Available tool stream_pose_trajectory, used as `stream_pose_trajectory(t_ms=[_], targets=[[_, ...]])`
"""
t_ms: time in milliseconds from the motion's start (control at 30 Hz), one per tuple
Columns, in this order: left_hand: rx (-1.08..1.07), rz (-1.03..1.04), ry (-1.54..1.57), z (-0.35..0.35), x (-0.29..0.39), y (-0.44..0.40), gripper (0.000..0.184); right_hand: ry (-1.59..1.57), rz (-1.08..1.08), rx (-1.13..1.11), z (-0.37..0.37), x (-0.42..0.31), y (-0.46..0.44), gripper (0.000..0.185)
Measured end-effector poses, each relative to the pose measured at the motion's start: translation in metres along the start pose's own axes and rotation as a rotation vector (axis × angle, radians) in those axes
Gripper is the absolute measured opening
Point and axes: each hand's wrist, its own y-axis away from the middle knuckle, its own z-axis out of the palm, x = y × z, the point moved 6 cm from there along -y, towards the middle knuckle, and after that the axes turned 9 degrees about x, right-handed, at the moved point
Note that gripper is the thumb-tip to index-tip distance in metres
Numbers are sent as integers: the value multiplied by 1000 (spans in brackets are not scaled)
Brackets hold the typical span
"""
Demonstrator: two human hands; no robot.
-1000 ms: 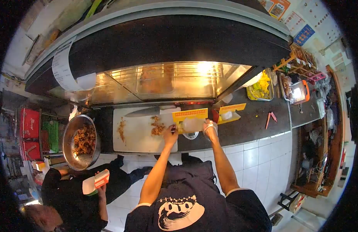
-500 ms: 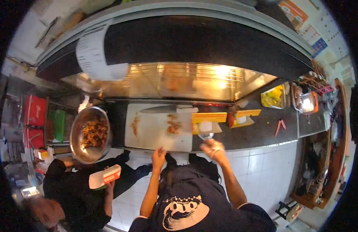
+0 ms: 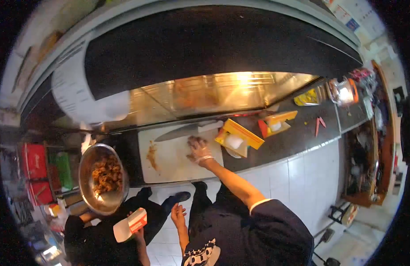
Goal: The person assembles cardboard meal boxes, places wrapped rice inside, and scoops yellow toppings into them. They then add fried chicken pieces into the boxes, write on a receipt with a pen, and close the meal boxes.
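Observation:
My right hand (image 3: 199, 150), in a clear glove, reaches over the white cutting board (image 3: 169, 170) and covers the right heap of chopped food; its fingers point down, and whether they grip any food is hidden. Left of it lies a strip of chopped brown food (image 3: 152, 156). A large knife (image 3: 178, 132) rests along the board's back edge. Below the board's front edge, my left hand (image 3: 179, 214) hangs with fingers apart, holding nothing. A yellow box (image 3: 240, 135) with white contents sits tilted at the board's right; a second yellow box (image 3: 278, 124) stands behind it.
A metal bowl (image 3: 103, 206) of fried pieces is at the left. Beside it a co-worker (image 3: 94, 239) holds a red and white box (image 3: 135, 225). A lit display case (image 3: 200, 95) lines the back. Pink tongs (image 3: 318, 126) and a yellow-filled container (image 3: 308, 97) are at the right.
My right hand has moved from the nearer box left onto the board's chopped food. My left hand has drawn back below the counter edge. The nearer box now sits turned at an angle.

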Motion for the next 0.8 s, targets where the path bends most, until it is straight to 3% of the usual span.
stream_pose_trajectory(t_ms=[33,133,167,267,367,400,467,533,567,600,633,667,733,800], targets=[[-23,-8,-8,6,5,2,39,11,23,-3,1,4,4,67],[-66,48,-36,29,42,7,36,12,-139,263,5,3,10,34],[-69,49,-41,40,49,-1,36,12,-133,264,1,5,7,34],[-240,291,-77,91,100,-9,34,-117,-140,263,-12,8,5,29],[-248,609,-81,156,176,-7,30,-262,-11,470,-21,19,17,25],[-246,633,-80,177,200,-6,29,-713,87,457,1,34,29,24],[-242,728,-121,220,234,-8,27,-1615,783,104,-31,41,65,23],[-296,881,-228,273,250,-12,28,-2058,917,-46,-70,45,103,27],[-352,958,-295,300,250,-7,30,-2167,930,-75,-75,57,127,36],[-331,1089,-327,328,233,-14,29,-2069,902,-59,-107,64,147,40],[-307,1224,-360,353,213,-23,27,-2239,941,-2,-115,70,166,41],[-301,1225,-357,364,203,-28,27,-2409,978,58,-120,75,183,42],[-412,1206,-639,389,181,-31,23,-2480,976,34,-131,91,212,44],[-379,1192,-653,383,175,-17,17,-2564,936,107,-161,94,219,42]])
